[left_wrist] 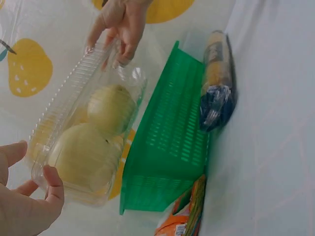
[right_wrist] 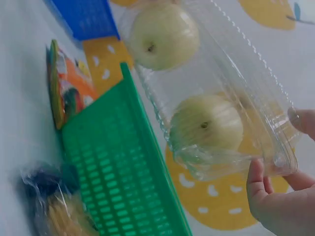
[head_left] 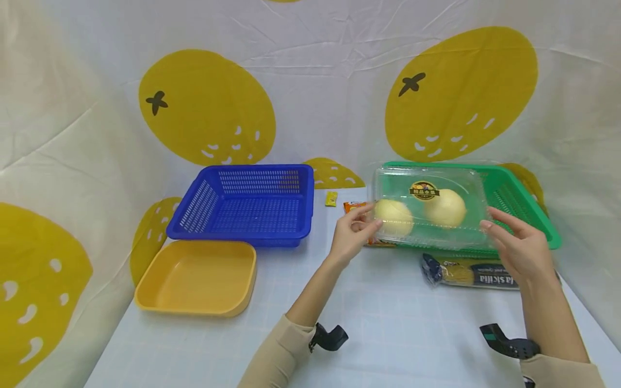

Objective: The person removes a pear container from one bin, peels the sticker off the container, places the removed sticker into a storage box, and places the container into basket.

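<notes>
A clear plastic clamshell box (head_left: 417, 180) with a dark and gold label on its lid is held up between my two hands, over the green basket (head_left: 533, 215). Two pale yellow-green round fruits (head_left: 445, 208) lie inside it. My left hand (head_left: 350, 235) pinches the box's left end, thumb and fingers at its edge. At the opposite end my right hand (head_left: 524, 245) grips the corner between thumb and fingers. Both wrist views show the box raised above the basket's rim, the left wrist view showing fruits (left_wrist: 83, 157) through its wall.
A pasta bag (head_left: 473, 271) lies before the green basket, and an orange packet (head_left: 354, 206) beside it. A small yellow sachet (head_left: 331, 199) sits mid-table. On the left stand a blue basket (head_left: 242, 237) and a yellow tray (head_left: 194, 280). Patterned cloth hangs behind.
</notes>
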The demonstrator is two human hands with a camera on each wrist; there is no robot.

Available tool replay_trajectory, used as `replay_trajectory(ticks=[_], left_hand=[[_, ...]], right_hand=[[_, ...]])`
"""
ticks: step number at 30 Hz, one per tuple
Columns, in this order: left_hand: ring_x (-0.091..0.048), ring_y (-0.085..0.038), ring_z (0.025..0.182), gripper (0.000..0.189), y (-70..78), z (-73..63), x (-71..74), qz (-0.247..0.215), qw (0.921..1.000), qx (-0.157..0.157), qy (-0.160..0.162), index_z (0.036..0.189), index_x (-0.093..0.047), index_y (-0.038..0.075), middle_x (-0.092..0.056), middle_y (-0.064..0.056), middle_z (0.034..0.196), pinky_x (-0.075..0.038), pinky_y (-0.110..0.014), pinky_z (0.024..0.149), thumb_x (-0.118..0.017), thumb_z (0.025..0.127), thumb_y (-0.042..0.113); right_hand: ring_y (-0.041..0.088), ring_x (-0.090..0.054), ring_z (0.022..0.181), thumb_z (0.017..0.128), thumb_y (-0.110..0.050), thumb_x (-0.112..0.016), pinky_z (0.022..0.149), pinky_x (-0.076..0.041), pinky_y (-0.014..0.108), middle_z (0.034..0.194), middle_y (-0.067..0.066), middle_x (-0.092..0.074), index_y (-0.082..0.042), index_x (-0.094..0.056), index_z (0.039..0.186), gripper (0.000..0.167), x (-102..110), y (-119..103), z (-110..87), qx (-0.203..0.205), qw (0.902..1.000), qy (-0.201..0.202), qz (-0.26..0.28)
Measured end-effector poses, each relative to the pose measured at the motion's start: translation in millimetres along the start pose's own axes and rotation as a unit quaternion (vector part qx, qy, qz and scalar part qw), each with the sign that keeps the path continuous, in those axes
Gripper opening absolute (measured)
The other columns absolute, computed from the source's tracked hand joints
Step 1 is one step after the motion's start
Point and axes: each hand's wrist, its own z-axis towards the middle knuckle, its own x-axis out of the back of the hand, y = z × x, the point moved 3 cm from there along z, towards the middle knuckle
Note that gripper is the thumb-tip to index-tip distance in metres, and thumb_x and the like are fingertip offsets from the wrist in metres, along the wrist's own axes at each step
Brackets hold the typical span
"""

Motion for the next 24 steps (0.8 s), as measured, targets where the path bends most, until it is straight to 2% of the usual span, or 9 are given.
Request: replay_trajectory(ticks=[1,2,3,4,5,8,10,16,24], left_hand=[[-0.057,-0.007,0.071,0.042,0.1,-4.4,3.7,-0.004,1.0000,0.003,0.001,0.123,-0.060,0.003,-0.051,-0.001,0.095,-0.045,-0.017,0.057,-0.070,0.083,0.010],[-0.057,-0.007,0.070,0.042,0.1,-8.7,7.4,-0.009,0.9999,0.004,0.002,0.124,-0.059,0.002,-0.050,-0.002,0.095,-0.045,-0.018,0.057,-0.069,0.083,0.009],[-0.057,-0.007,0.070,0.043,0.5,-13.2,11.3,-0.011,0.9999,0.005,0.003,0.124,-0.059,0.002,-0.050,-0.003,0.096,-0.046,-0.018,0.058,-0.069,0.084,0.009],[-0.057,-0.008,0.068,0.043,1.3,-17.6,15.1,-0.011,0.9999,0.003,0.003,0.125,-0.058,0.002,-0.049,-0.004,0.096,-0.046,-0.019,0.058,-0.069,0.084,0.008],[-0.057,-0.008,0.067,0.043,2.2,-22.0,19.1,-0.012,0.9999,0.000,0.004,0.125,-0.058,0.002,-0.049,-0.005,0.096,-0.046,-0.020,0.059,-0.069,0.084,0.008],[-0.055,-0.008,0.064,0.044,5.1,-35.3,31.5,-0.003,0.9999,-0.006,0.010,0.126,-0.057,0.002,-0.049,-0.007,0.097,-0.046,-0.021,0.059,-0.069,0.085,0.009],[-0.054,-0.009,0.062,0.044,6.3,-44.8,39.6,0.005,0.9998,-0.007,0.017,0.126,-0.057,0.002,-0.049,-0.008,0.097,-0.046,-0.020,0.058,-0.069,0.084,0.009],[-0.053,-0.009,0.064,0.045,6.4,-72.3,59.5,0.009,0.9994,-0.004,0.033,0.126,-0.057,0.001,-0.048,-0.010,0.098,-0.047,-0.021,0.058,-0.069,0.083,0.006],[-0.055,-0.008,0.072,0.047,-4.9,-106.6,89.7,-0.021,0.9984,0.003,0.052,0.127,-0.054,-0.003,-0.045,-0.015,0.104,-0.048,-0.018,0.064,-0.067,0.082,-0.002]], right_hand=[[0.006,-0.036,0.118,0.091,-0.010,-0.060,0.059,-0.036,0.007,0.152,-0.003,-0.022,-0.023,-0.051,0.136,0.048,-4,0,-3.0,0.001,1.0000,-0.002,-0.003],[0.005,-0.040,0.111,0.091,-0.009,-0.060,0.054,-0.033,0.010,0.151,-0.003,-0.024,-0.024,-0.052,0.135,0.047,-7,1,-5.6,0.003,1.0000,-0.003,-0.005],[0.003,-0.045,0.089,0.091,-0.009,-0.060,0.049,-0.028,0.015,0.148,-0.002,-0.027,-0.024,-0.054,0.133,0.046,-11,1,-7.8,0.007,0.9999,-0.007,-0.003],[0.003,-0.045,0.087,0.091,-0.009,-0.060,0.051,-0.031,0.015,0.147,-0.001,-0.029,-0.024,-0.054,0.133,0.045,-14,1,-10.7,0.008,0.9999,-0.010,-0.008],[0.002,-0.044,0.103,0.091,-0.008,-0.060,0.056,-0.035,0.013,0.146,-0.002,-0.030,-0.023,-0.053,0.134,0.046,-18,2,-13.7,0.009,0.9998,-0.016,-0.009],[0.002,-0.049,0.095,0.091,-0.007,-0.059,0.074,-0.042,0.007,0.139,-0.006,-0.035,-0.020,-0.052,0.136,0.047,-31,3,-21.9,0.013,0.9994,-0.031,-0.006],[0.004,-0.046,0.111,0.091,-0.006,-0.060,0.083,-0.042,0.008,0.137,-0.006,-0.036,-0.018,-0.050,0.137,0.049,-40,5,-28.0,0.014,0.9991,-0.037,-0.014],[0.001,-0.052,0.093,0.088,0.001,-0.061,0.070,-0.045,0.008,0.128,-0.009,-0.041,-0.012,-0.056,0.132,0.046,-62,13,-42.3,0.040,0.9978,-0.053,-0.006],[0.001,-0.054,0.107,0.083,0.012,-0.061,0.087,-0.046,0.013,0.123,-0.001,-0.046,0.006,-0.049,0.131,0.050,-95,28,-63.8,0.109,0.9897,-0.089,-0.027]])
